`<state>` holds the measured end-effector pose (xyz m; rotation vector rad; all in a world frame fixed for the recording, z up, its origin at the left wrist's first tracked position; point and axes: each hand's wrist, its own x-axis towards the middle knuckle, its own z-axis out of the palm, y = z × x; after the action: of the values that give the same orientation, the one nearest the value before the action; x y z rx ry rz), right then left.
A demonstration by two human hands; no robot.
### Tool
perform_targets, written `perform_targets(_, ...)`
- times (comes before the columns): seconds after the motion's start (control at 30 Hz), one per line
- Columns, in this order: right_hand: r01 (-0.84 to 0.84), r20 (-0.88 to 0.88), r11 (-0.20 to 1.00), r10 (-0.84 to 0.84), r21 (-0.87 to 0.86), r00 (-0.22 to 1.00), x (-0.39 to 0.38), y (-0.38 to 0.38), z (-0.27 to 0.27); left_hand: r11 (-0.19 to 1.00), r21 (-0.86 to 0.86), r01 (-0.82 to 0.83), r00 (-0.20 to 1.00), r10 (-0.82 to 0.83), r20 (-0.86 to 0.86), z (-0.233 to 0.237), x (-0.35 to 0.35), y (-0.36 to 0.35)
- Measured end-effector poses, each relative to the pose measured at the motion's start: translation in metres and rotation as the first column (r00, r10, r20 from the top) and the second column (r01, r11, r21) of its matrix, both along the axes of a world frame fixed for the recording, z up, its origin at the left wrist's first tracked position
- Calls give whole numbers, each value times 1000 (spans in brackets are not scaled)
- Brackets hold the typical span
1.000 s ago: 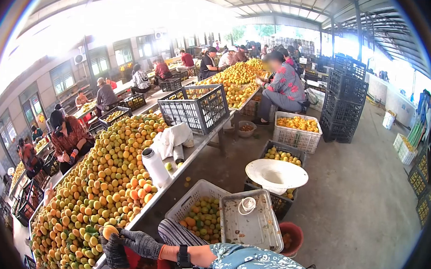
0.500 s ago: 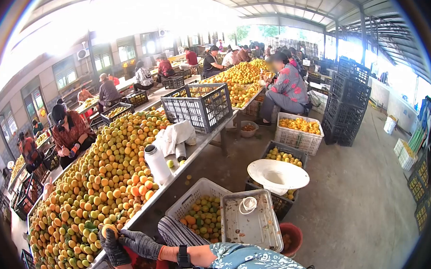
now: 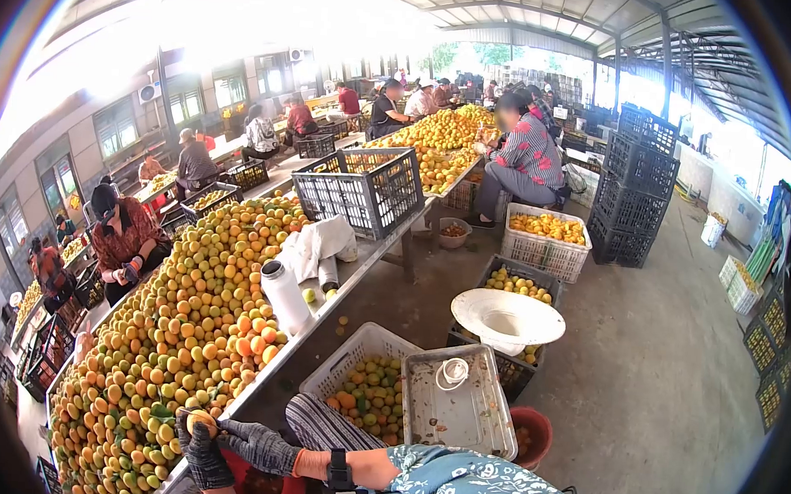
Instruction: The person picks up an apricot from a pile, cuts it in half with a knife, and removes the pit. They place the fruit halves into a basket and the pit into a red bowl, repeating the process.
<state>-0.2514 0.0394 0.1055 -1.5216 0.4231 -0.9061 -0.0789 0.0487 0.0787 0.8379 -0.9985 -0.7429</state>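
At the bottom left, my left hand [image 3: 201, 457], in a dark grey glove, holds an orange-yellow fruit [image 3: 201, 421]. My right hand [image 3: 263, 447], gloved the same way, reaches in from the right with its fingertips against the fruit; its fingers are pressed together. Both hands are over the table's near edge, beside a large heap of orange and green fruit [image 3: 189, 317]. Below them is a red bucket [image 3: 290, 490], partly hidden by my hands and forearm.
A white bottle [image 3: 285, 295], a white cloth [image 3: 321, 244] and a black crate [image 3: 360, 191] stand on the table. Right of it are a white crate [image 3: 319, 372], a metal tray [image 3: 459, 409], a white basin [image 3: 506, 344] and a red bucket [image 3: 533, 434]. Several people sit farther off.
The whole view has shifted slightly. My hands stay around the fruit almost unmoved. The person across the heap at the left has brought their hands closer together.
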Motion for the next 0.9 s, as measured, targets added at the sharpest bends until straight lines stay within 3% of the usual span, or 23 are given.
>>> perform_targets(0.1, 25, -5, 1000, -25, 13, 1000, 8, 1, -6, 998, 14, -68, 998, 68, 5, -8, 4, -4)
perform_targets(0.17, 49, -61, 999, -49, 11, 997, 5, 2, 0, 991, 92, -95, 980, 110, -168, -43, 26, -18)
perform_targets(0.2, 74, -116, 997, -73, 9, 991, 2, 3, 4, 991, 93, -95, 980, 110, -167, -34, 14, -13)
perform_targets(0.27, 99, -87, 994, -103, -42, 991, 2, 1, 1, 960, 127, 251, 800, -132, -586, -2, -23, 1)
perform_targets(0.4, 87, -54, 994, -90, -68, 994, -3, -6, -3, 968, 112, 223, 900, -161, -405, 4, -20, 4)
perform_targets(0.47, 68, -49, 997, -71, -47, 996, 1, -8, -12, 989, 14, 149, 988, -148, -48, 0, -10, 0)
perform_targets(0.5, 47, -48, 999, -48, -23, 998, 3, -8, -15, 999, 22, -30, 999, 31, -35, -3, -14, 0)
perform_targets(0.57, 65, -12, 996, -66, -62, 998, -1, 1, -10, 998, 62, -12, 995, 18, -99, -32, 25, -8)
perform_targets(0.67, 112, 4, 988, -112, -109, 994, 0, 11, -2, 984, 167, -68, 970, 104, -219, -25, 21, -5)
perform_targets(0.73, 137, -16, 983, -140, -119, 990, 2, 10, -3, 986, 113, 122, 849, -45, -526, -9, -4, -3)
perform_targets(0.8, 144, 7, 981, -144, -131, 989, 9, -1, -9, 979, 142, 146, 852, -51, -522, 12, -29, 6)
perform_targets(0.87, 171, -7, 975, -174, -139, 985, 11, -5, -12, 983, 159, 97, 935, -35, -352, 19, -34, 9)
perform_targets(0.9, 136, -19, 986, -139, -93, 990, 8, -5, -8, 981, 152, 121, 935, -61, -349, 5, -16, 1)
